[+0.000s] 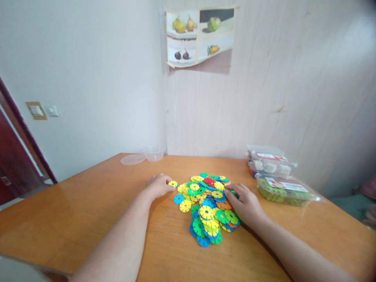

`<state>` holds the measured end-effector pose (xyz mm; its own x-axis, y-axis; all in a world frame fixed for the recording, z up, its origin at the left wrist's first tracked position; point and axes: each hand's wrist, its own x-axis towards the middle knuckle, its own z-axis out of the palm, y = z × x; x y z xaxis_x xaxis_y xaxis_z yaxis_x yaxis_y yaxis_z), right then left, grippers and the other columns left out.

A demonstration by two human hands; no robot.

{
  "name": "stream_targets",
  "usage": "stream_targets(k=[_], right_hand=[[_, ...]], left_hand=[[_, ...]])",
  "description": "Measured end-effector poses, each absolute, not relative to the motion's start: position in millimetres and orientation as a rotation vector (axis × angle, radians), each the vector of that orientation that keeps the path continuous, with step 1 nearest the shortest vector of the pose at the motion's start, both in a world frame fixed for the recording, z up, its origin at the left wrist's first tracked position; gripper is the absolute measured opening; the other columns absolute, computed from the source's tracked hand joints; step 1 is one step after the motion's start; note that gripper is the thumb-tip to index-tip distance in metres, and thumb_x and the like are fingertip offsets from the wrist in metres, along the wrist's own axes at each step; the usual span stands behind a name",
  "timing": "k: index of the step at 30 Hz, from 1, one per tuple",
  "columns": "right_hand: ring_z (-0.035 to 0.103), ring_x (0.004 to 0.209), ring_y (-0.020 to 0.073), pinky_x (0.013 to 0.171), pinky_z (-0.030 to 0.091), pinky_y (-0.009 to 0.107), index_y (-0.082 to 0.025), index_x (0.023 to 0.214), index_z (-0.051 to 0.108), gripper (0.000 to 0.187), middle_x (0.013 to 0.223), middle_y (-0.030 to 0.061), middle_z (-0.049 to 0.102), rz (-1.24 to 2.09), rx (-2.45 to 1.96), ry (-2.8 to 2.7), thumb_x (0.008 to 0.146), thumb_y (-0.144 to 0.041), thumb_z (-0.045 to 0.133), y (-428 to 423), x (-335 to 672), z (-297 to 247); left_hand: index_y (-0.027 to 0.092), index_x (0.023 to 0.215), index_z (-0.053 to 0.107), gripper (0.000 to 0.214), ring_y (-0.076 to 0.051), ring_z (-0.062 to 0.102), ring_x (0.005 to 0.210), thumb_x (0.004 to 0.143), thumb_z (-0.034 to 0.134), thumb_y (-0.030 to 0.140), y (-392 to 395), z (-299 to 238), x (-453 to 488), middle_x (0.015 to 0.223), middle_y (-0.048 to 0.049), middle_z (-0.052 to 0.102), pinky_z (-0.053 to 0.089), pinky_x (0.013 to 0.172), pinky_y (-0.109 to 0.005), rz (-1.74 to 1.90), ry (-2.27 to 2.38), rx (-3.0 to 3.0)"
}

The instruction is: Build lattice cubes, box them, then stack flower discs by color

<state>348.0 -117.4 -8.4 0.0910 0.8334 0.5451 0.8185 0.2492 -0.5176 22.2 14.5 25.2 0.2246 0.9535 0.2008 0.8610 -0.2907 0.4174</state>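
A loose pile of notched plastic discs (206,212) in yellow, green, blue, red and orange lies on the wooden table. At the pile's left side, my left hand (158,185) has its thumb and forefinger around the edge of a yellow notched disc (173,183). My right hand (245,200) rests against the right side of the pile, fingers bent and a little apart, with the fingertips on the discs. Nothing shows gripped in it, though its palm side is hidden. A blue disc (178,199) lies at the pile's left edge.
At the back right stand clear plastic boxes, one with green food (284,190) and others with white pieces (270,162). A clear round tub (154,154) and its flat lid (132,159) are at the back left of the table (88,203), by the wall.
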Motion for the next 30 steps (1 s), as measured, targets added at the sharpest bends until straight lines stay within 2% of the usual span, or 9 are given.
stream_targets(k=[5, 8, 10, 14, 18, 21, 25, 30], right_hand=[[0.064, 0.1, 0.0242, 0.089, 0.048, 0.036, -0.023, 0.1, 0.072, 0.028, 0.103, 0.0073, 0.071, 0.023, -1.533, -1.685, 0.092, -0.039, 0.05, -118, 347, -8], [0.064, 0.1, 0.0243, 0.089, 0.048, 0.036, -0.023, 0.1, 0.072, 0.028, 0.103, 0.0076, 0.071, 0.024, -1.531, -1.684, 0.092, -0.039, 0.05, -119, 346, -7], [0.064, 0.1, 0.0243, 0.089, 0.048, 0.036, -0.023, 0.1, 0.072, 0.028, 0.103, 0.0077, 0.071, 0.026, -1.532, -1.687, 0.092, -0.039, 0.05, -119, 345, -6], [0.064, 0.1, 0.0242, 0.089, 0.048, 0.036, -0.022, 0.1, 0.072, 0.027, 0.103, 0.0075, 0.071, 0.032, -1.532, -1.686, 0.092, -0.038, 0.05, -121, 343, -4], [0.064, 0.1, 0.0241, 0.088, 0.048, 0.036, -0.022, 0.1, 0.072, 0.027, 0.103, 0.0076, 0.071, 0.026, -1.536, -1.682, 0.091, -0.037, 0.051, -121, 342, -4], [0.064, 0.099, 0.0239, 0.087, 0.048, 0.035, -0.022, 0.1, 0.072, 0.027, 0.102, 0.0073, 0.071, 0.021, -1.528, -1.686, 0.091, -0.037, 0.051, -120, 343, -5], [0.064, 0.099, 0.0238, 0.088, 0.048, 0.036, -0.022, 0.098, 0.072, 0.027, 0.103, 0.0071, 0.071, 0.015, -1.511, -1.687, 0.091, -0.038, 0.051, -118, 345, -8], [0.064, 0.1, 0.0239, 0.088, 0.048, 0.036, -0.023, 0.099, 0.072, 0.028, 0.104, 0.0072, 0.07, 0.011, -1.512, -1.683, 0.092, -0.04, 0.051, -117, 347, -10]], left_hand=[[0.031, 0.092, 0.076, 0.034, -0.032, 0.061, 0.105, 0.065, 0.071, 0.05, 12, 34, 25, 0.11, -0.006, 0.072, 0.045, 0.087, -0.038, 0.469, 1.84, 2.372], [0.027, 0.108, 0.073, 0.044, -0.032, 0.058, 0.113, 0.071, 0.068, 0.05, 13, 32, 32, 0.12, -0.0089, 0.068, 0.043, 0.095, -0.041, 0.598, 1.771, 2.456], [0.025, 0.111, 0.072, 0.042, -0.029, 0.057, 0.116, 0.077, 0.064, 0.047, 12, 30, 43, 0.122, -0.0086, 0.067, 0.041, 0.101, -0.039, 0.733, 1.603, 2.541], [0.029, 0.105, 0.074, 0.036, -0.024, 0.058, 0.115, 0.081, 0.061, 0.052, 3, 24, 68, 0.118, -0.0037, 0.069, 0.038, 0.104, -0.035, 0.795, 1.325, 2.669], [0.032, 0.096, 0.076, 0.029, -0.026, 0.056, 0.117, 0.077, 0.066, 0.052, -6, 18, 83, 0.117, -0.0013, 0.07, 0.035, 0.107, -0.04, 0.754, 1.297, 2.705], [0.03, 0.091, 0.076, 0.025, -0.027, 0.058, 0.115, 0.075, 0.068, 0.048, -6, 15, 87, 0.114, -0.0016, 0.071, 0.036, 0.106, -0.041, 0.793, 1.28, 2.697], [0.027, 0.09, 0.075, 0.025, -0.024, 0.061, 0.111, 0.071, 0.072, 0.045, 2, 17, 82, 0.113, -0.0023, 0.072, 0.04, 0.102, -0.037, 0.881, 1.29, 2.575], [0.023, 0.093, 0.074, 0.035, -0.023, 0.063, 0.109, 0.073, 0.069, 0.051, 18, 24, 51, 0.115, -0.005, 0.071, 0.045, 0.096, -0.032, 1.039, 1.413, 2.278]])
